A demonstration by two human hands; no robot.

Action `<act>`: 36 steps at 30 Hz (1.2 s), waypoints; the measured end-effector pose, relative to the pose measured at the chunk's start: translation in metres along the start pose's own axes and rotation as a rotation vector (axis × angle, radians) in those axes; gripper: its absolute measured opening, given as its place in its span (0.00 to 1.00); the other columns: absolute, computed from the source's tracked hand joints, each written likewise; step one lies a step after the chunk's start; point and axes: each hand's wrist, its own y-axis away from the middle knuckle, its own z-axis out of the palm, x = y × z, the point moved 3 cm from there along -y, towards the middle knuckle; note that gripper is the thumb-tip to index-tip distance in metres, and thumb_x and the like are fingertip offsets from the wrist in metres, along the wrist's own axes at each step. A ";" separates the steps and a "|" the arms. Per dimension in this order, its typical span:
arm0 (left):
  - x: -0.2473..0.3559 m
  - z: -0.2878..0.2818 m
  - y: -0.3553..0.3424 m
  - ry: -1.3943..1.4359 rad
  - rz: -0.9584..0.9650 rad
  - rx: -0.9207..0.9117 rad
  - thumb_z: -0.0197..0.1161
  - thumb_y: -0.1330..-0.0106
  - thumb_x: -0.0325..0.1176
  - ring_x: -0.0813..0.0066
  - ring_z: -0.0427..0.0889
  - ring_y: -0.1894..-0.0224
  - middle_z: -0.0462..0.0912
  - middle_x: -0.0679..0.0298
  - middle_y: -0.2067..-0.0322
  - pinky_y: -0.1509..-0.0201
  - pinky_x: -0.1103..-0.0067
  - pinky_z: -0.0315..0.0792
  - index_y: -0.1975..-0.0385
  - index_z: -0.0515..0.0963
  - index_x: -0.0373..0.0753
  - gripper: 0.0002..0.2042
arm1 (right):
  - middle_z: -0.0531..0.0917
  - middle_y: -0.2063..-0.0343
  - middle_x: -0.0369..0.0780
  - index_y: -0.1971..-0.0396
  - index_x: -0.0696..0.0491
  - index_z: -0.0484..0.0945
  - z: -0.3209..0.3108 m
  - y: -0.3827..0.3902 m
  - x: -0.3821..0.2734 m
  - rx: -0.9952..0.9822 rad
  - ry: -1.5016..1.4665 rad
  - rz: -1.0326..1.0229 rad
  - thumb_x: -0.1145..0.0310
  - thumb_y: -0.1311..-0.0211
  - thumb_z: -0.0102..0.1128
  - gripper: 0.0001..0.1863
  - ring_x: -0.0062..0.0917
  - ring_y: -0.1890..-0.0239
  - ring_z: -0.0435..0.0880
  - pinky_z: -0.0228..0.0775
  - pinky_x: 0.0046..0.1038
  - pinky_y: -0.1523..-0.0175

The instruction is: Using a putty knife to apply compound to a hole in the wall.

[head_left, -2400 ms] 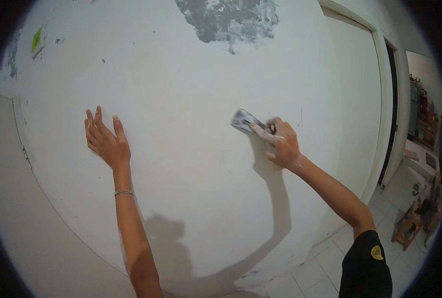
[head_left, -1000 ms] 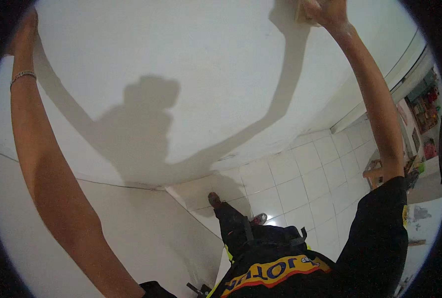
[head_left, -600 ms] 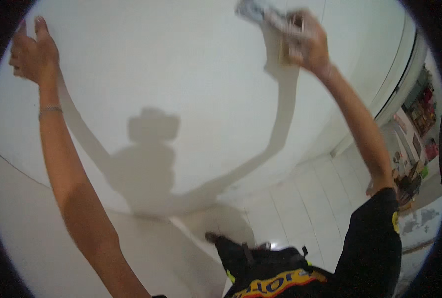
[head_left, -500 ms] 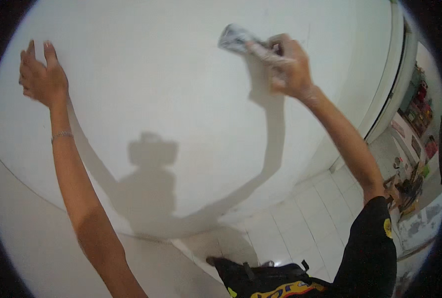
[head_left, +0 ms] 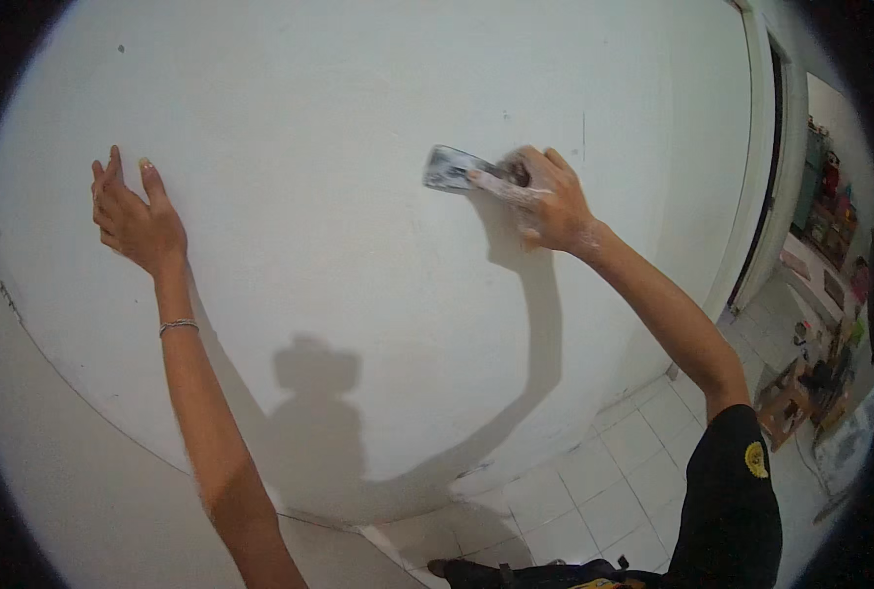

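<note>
A white wall (head_left: 358, 236) fills most of the view in front of me. My right hand (head_left: 552, 199), smeared with white paste, is closed round a putty knife (head_left: 449, 169). The knife's flat dark blade points left and carries white smears; its handle is mostly hidden in my fingers. The blade lies at or very near the wall; exact contact is hard to tell. On the left, my left hand (head_left: 137, 216) is raised with its fingers apart and holds nothing. It is close to the wall, but I cannot tell if it touches. A thin bracelet (head_left: 178, 325) circles that wrist.
Light floor tiles (head_left: 594, 486) meet the foot of the wall. At right stands a door frame (head_left: 751, 167), with a cluttered space beyond it holding a brown box (head_left: 786, 404) and shelves (head_left: 830, 245). A small dark spot (head_left: 121, 48) marks the upper wall.
Both hands appear lower in view, the left also further right, as the whole view has shifted. The putty knife stays in my right hand and shows less blurred. My left hand remains open.
</note>
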 end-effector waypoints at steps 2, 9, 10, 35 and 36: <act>0.002 -0.003 0.000 0.010 0.031 0.034 0.50 0.23 0.54 0.59 0.57 0.24 0.63 0.64 0.25 0.23 0.54 0.47 0.29 0.68 0.55 0.25 | 0.79 0.57 0.35 0.38 0.27 0.81 -0.004 -0.002 -0.004 0.068 -0.129 0.005 0.72 0.65 0.78 0.45 0.27 0.59 0.77 0.69 0.32 0.53; 0.006 -0.006 0.002 0.021 0.036 0.017 0.50 0.22 0.53 0.60 0.56 0.23 0.62 0.63 0.25 0.23 0.54 0.47 0.29 0.68 0.54 0.25 | 0.80 0.58 0.35 0.38 0.30 0.82 -0.002 -0.006 -0.012 -0.031 -0.074 0.029 0.72 0.62 0.77 0.42 0.25 0.59 0.78 0.67 0.30 0.51; 0.007 -0.006 0.001 0.013 0.040 0.014 0.50 0.22 0.53 0.60 0.56 0.23 0.62 0.63 0.25 0.23 0.54 0.47 0.29 0.68 0.54 0.25 | 0.80 0.57 0.35 0.38 0.30 0.81 -0.002 -0.006 -0.011 -0.047 -0.077 0.040 0.72 0.63 0.77 0.44 0.25 0.58 0.78 0.67 0.31 0.51; 0.004 -0.004 0.003 0.011 0.005 -0.016 0.50 0.21 0.51 0.60 0.56 0.23 0.62 0.64 0.25 0.22 0.55 0.46 0.29 0.67 0.55 0.24 | 0.77 0.56 0.34 0.35 0.26 0.78 -0.001 -0.010 -0.021 -0.138 -0.090 0.030 0.72 0.61 0.81 0.47 0.28 0.55 0.76 0.67 0.32 0.51; 0.004 -0.004 0.003 0.013 0.006 -0.017 0.49 0.21 0.52 0.60 0.56 0.23 0.62 0.64 0.25 0.22 0.55 0.46 0.29 0.67 0.54 0.24 | 0.77 0.56 0.35 0.35 0.26 0.78 -0.001 -0.011 -0.023 -0.129 -0.126 -0.001 0.72 0.61 0.80 0.47 0.28 0.55 0.76 0.67 0.32 0.51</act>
